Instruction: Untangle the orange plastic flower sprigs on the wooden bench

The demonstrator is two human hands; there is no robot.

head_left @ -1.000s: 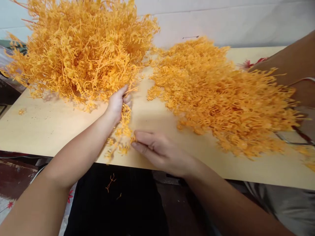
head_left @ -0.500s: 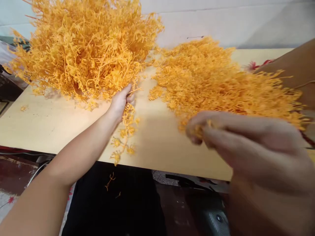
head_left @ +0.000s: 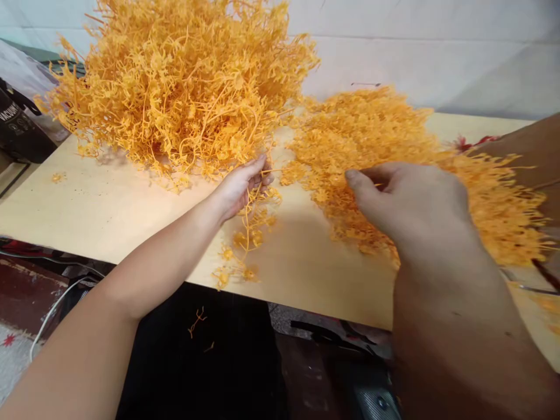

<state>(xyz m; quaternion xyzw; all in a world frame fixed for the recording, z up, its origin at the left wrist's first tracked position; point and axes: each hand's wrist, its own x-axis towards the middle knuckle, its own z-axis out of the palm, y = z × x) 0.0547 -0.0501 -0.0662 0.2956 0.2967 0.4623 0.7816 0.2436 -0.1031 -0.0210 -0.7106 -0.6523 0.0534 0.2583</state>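
My left hand (head_left: 246,185) is closed around a yellow branched sprig (head_left: 247,224) with small flower-like tips. The sprig dangles below the fingers toward the table's front edge. Just behind that hand rises a big tangled heap of yellow sprigs (head_left: 188,93). Over the near side of a lower, flatter pile of yellow pieces (head_left: 363,128) is my right hand (head_left: 411,204), thumb and fingers drawn together. Whatever sits between those fingertips is hidden from view.
Both heaps lie on a pale wooden table (head_left: 319,274) against a white wall (head_left: 420,58). A black box (head_left: 21,128) stands at the left. Brown cardboard (head_left: 525,146) is at the right. A few yellow scraps (head_left: 196,322) rest on dark cloth below the table edge.
My right hand has moved up and away from me, from the table's near side to over the flatter pile. My left hand still grips its sprig. The view has shifted slightly.
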